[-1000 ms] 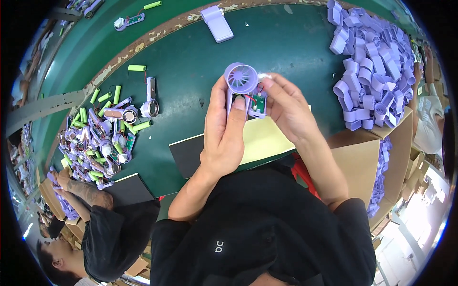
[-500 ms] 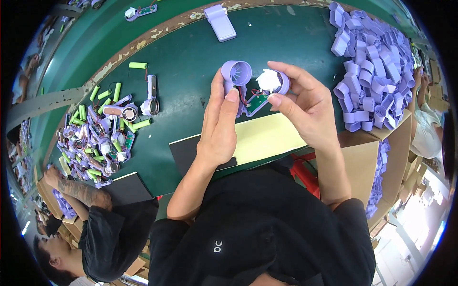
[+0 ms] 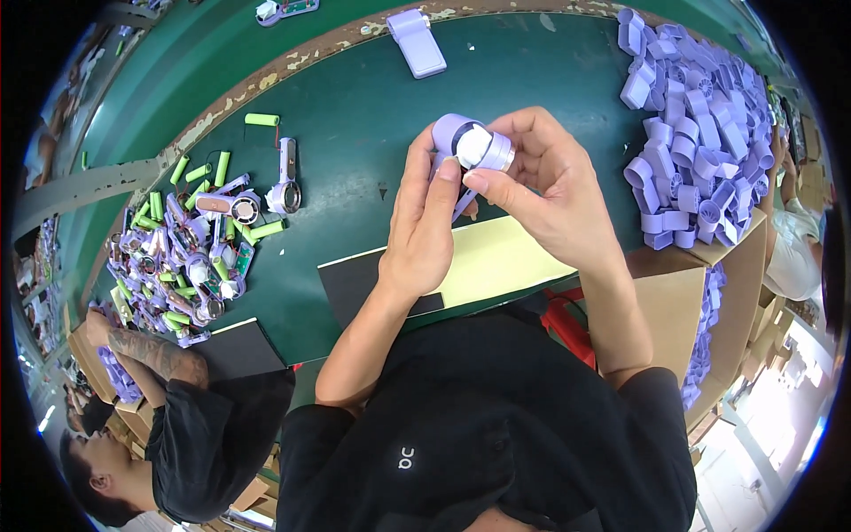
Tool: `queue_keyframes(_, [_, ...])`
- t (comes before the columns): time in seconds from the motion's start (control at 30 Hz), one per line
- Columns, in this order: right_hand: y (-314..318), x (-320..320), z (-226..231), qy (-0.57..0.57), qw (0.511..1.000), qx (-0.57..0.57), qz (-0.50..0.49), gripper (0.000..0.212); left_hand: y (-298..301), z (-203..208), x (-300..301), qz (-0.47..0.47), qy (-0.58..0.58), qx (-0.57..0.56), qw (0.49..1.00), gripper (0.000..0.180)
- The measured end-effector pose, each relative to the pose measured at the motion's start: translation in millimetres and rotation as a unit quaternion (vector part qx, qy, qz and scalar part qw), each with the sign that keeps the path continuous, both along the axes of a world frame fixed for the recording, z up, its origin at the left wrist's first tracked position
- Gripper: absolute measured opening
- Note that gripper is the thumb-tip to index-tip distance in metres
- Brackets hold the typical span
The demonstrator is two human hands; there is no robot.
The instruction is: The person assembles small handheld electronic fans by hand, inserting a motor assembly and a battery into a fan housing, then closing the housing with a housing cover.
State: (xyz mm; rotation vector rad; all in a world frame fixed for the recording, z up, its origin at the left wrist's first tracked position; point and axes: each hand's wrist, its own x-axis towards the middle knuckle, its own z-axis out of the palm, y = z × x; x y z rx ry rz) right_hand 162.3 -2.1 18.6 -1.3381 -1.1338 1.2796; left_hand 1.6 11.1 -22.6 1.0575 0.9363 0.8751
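Both my hands are raised over the green table, holding one small lilac hand-fan assembly between them. My left hand grips its lilac shell from the left, thumb up against the round head. My right hand pinches the round white and silver part on the head from the right. A yellow pad on a black mat lies under my hands.
A heap of lilac fan shells fills the right side. Green cylindrical cells and fan parts are piled at the left. Another person in black sits at the lower left. A lilac casing lies at the far edge.
The fan piece has been turned in my hands: the circuit board seen before is hidden and the white round part now faces up. My hands rose slightly.
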Motion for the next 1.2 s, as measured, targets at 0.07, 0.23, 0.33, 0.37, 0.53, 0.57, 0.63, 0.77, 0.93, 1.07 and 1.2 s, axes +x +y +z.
queue_keyframes(0.07, [-0.4, -0.9, -0.3, 0.044, 0.999, -0.004, 0.004, 0.032, 0.5, -5.3, -4.3, -0.022, -0.061, -0.013, 0.998, 0.042])
queue_keyframes(0.23, [-2.1, 0.8, -1.4, 0.016, 1.0, 0.012, 0.005, 0.033, 0.1, -4.0, -3.8, -0.004, -0.063, -0.002, 0.998, 0.043])
queue_keyframes(0.33, [-3.3, 0.6, -1.8, 0.017, 1.0, 0.025, 0.005, 0.035, -0.6, -2.0, -3.0, 0.0, -0.073, -0.001, 0.997, 0.043])
queue_keyframes(0.37, [-3.9, 0.6, -1.7, 0.014, 0.999, 0.031, 0.004, 0.036, -0.8, -0.5, -2.4, 0.005, -0.083, -0.003, 0.997, 0.043])
queue_keyframes(0.53, [-10.4, -3.5, 7.3, 0.024, 0.998, 0.057, -0.006, 0.04, 1.6, 4.1, -7.3, -0.002, -0.146, -0.047, 0.988, 0.042])
queue_keyframes(0.57, [-11.2, -3.8, 10.1, 0.031, 0.998, 0.05, -0.001, 0.041, 2.2, 4.2, -8.8, -0.006, -0.157, -0.058, 0.986, 0.045])
queue_keyframes(0.63, [-9.4, -2.7, 6.4, 0.0, 0.998, 0.058, -0.006, 0.041, 2.6, 2.7, -9.0, -0.012, -0.158, -0.056, 0.986, 0.046])
queue_keyframes(0.77, [-4.7, -2.5, 3.7, -0.09, 0.994, 0.056, -0.02, 0.043, -0.3, -0.5, -9.0, -0.042, -0.108, -0.026, 0.993, 0.049])
queue_keyframes(0.93, [-1.9, -4.8, 10.0, -0.148, 0.983, 0.103, -0.039, 0.038, -2.4, 8.3, -5.7, -0.038, -0.105, 0.005, 0.994, 0.046])
queue_keyframes(1.07, [2.5, -1.2, 8.4, -0.162, 0.979, 0.122, -0.026, 0.034, -4.1, 3.5, -10.8, -0.058, -0.185, 0.019, 0.981, 0.051])
queue_keyframes(1.2, [2.1, 0.8, 9.4, -0.153, 0.983, 0.099, -0.024, 0.034, -6.3, 7.8, -8.6, -0.05, -0.137, 0.021, 0.989, 0.05])
